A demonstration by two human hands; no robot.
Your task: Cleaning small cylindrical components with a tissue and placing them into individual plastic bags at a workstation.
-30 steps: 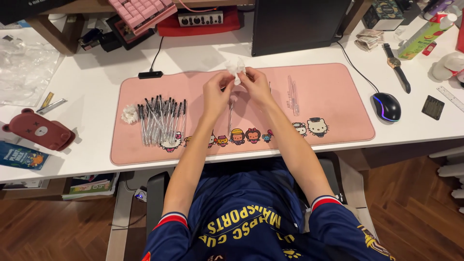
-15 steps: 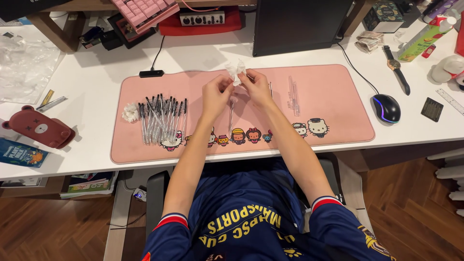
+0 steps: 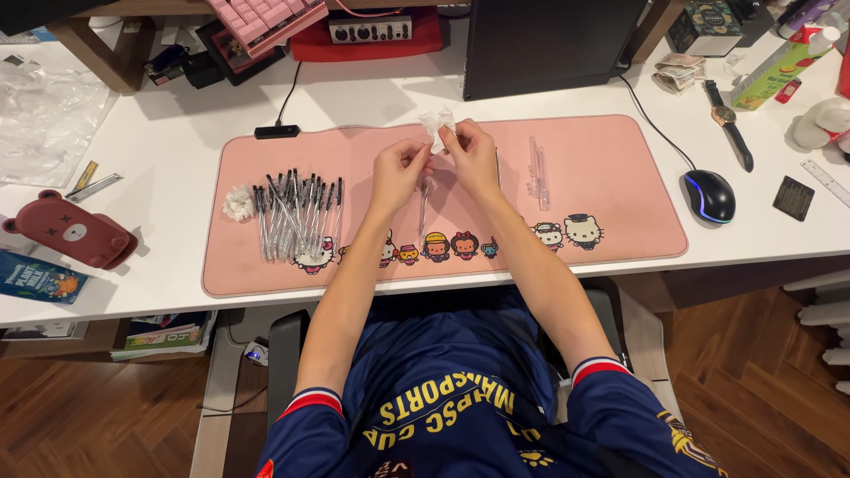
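Two hands meet over the pink mat, both pinched shut on a small white wad that looks like tissue or crumpled wrap. Left hand grips its lower left side, right hand grips the right side, so the wad sits between the fingertips, raised off the mat and poking up above them. Judging by the grip, fingers pinch from opposite sides to pull or twist it.

Below the hands a thin clear pen lies on the mat, just beside the left wrist; whether it touches a hand I cannot tell. Left of that a bunch of black-tipped pens lies in a rough row, likely grouped for easy reach, with another white wad at its left end. Right of the hands, more clear pen parts lie apart on the mat. Further out on the white desk: mouse, watch, brown bear-shaped case, dark monitor.
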